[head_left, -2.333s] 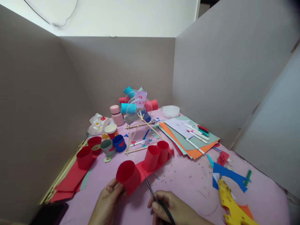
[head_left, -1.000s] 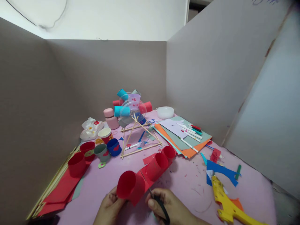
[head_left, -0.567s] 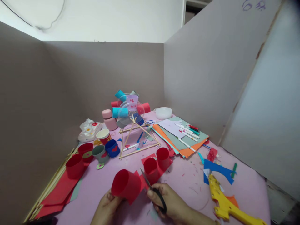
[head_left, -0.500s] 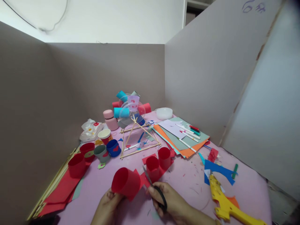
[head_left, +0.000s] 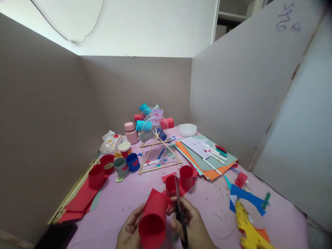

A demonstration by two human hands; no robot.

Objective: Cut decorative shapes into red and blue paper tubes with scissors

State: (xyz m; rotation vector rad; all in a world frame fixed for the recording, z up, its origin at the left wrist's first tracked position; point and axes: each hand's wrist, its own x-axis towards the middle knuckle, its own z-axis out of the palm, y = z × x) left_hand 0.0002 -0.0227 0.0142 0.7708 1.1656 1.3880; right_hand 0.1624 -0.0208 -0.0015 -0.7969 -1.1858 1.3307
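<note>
A red paper-covered cup (head_left: pixel 155 218) is tipped so that its round opening faces me, with a flap of red paper sticking up at its far end. My left hand (head_left: pixel 131 226) is closed round its left side. On the other side my right hand (head_left: pixel 190 221) holds black-handled scissors (head_left: pixel 178 207), blades pointing up and away, and its fingertips touch the red paper edge. Just beyond stand two more red cups, one (head_left: pixel 172 185) partly behind the blades and one (head_left: pixel 186 177) to its right, both on red paper.
A stick frame (head_left: pixel 158 167) with a wheel of coloured cups stands at the back. Several cups, a blue one (head_left: pixel 133 162) among them, sit left. Paper sheets with pens (head_left: pixel 210 162) and a yellow glue gun (head_left: pixel 246 224) lie right. A pink flask (head_left: pixel 131 133) stands behind.
The red cup in my left hand has turned so its opening points toward me. The scissors have swung upright and no longer reach into the paper. My view has shifted left and up.
</note>
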